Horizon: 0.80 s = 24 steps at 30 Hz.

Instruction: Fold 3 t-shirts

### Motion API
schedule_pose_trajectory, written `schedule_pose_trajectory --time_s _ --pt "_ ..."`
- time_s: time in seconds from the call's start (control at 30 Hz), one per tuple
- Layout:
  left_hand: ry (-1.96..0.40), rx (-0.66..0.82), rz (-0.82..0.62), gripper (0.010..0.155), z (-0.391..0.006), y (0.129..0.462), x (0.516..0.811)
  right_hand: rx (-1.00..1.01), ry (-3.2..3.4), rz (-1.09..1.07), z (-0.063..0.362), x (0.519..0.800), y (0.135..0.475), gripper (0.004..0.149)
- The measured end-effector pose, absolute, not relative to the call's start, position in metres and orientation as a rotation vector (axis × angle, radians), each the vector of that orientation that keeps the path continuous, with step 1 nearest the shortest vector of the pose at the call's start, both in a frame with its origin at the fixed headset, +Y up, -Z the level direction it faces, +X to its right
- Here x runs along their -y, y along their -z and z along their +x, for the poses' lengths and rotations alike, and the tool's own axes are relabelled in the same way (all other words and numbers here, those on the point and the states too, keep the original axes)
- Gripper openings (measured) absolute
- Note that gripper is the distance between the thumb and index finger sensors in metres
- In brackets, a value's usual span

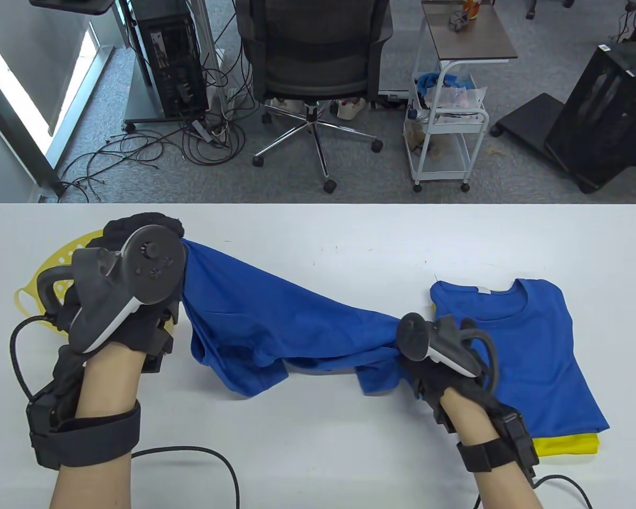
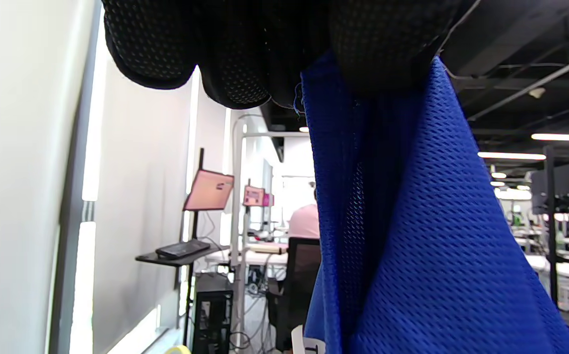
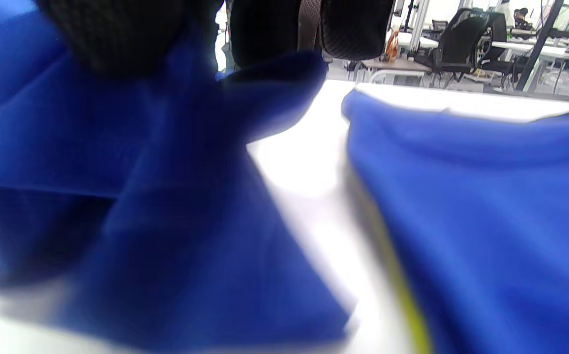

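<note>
A loose blue t-shirt (image 1: pixel 275 323) hangs stretched between my two hands above the white table (image 1: pixel 318 233). My left hand (image 1: pixel 143 233) grips one end of it, lifted at the table's left; the cloth (image 2: pixel 412 236) hangs from my curled fingers (image 2: pixel 245 59). My right hand (image 1: pixel 418 350) grips the other end low near the table, and the cloth (image 3: pixel 166 196) bunches under its fingers (image 3: pixel 117 34). At the right lies a folded blue t-shirt (image 1: pixel 530 350) on top of a folded yellow t-shirt (image 1: pixel 567 444).
A yellow perforated basket (image 1: pixel 47 270) sits at the table's left edge behind my left hand. Glove cables (image 1: pixel 201 456) trail over the table's front. Beyond the far edge stand an office chair (image 1: pixel 318 63), a white trolley (image 1: pixel 445 132) and a computer tower (image 1: pixel 169 58).
</note>
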<state>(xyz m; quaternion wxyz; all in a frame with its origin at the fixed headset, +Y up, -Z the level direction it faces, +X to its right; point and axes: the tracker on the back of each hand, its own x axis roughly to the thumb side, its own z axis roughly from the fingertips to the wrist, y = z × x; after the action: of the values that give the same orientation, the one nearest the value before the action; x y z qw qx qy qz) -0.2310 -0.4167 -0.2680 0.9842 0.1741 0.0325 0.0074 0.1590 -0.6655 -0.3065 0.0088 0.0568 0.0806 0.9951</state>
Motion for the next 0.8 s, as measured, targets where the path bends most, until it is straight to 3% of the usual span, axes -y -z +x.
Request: schedule_pose_trajectory --time_s 0.13,0.37,0.47,0.57,0.67,0.8 --pt "-0.017 -0.09 0.348 0.042 -0.243 0.266 0.42 -0.226 -3.142 0.184 0.174 0.654 0.293 0.039" --pt "0.012 -0.088 0.29 0.042 -0.245 0.274 0.444 -0.614 -3.164 0.311 0.168 0.71 0.283 0.04" --pt "0.032 -0.08 0.277 0.042 -0.244 0.279 0.452 -0.717 -3.115 0.358 0.166 0.722 0.282 0.05" --pt "0.044 -0.082 0.266 0.042 -0.245 0.284 0.458 -0.598 -3.052 0.309 0.171 0.709 0.287 0.051" --pt "0.05 -0.081 0.257 0.042 -0.247 0.29 0.464 -0.327 -3.025 0.239 0.172 0.693 0.292 0.045" --pt "0.049 -0.076 0.242 0.042 -0.252 0.295 0.473 -0.345 -3.084 0.327 0.155 0.695 0.296 0.047"
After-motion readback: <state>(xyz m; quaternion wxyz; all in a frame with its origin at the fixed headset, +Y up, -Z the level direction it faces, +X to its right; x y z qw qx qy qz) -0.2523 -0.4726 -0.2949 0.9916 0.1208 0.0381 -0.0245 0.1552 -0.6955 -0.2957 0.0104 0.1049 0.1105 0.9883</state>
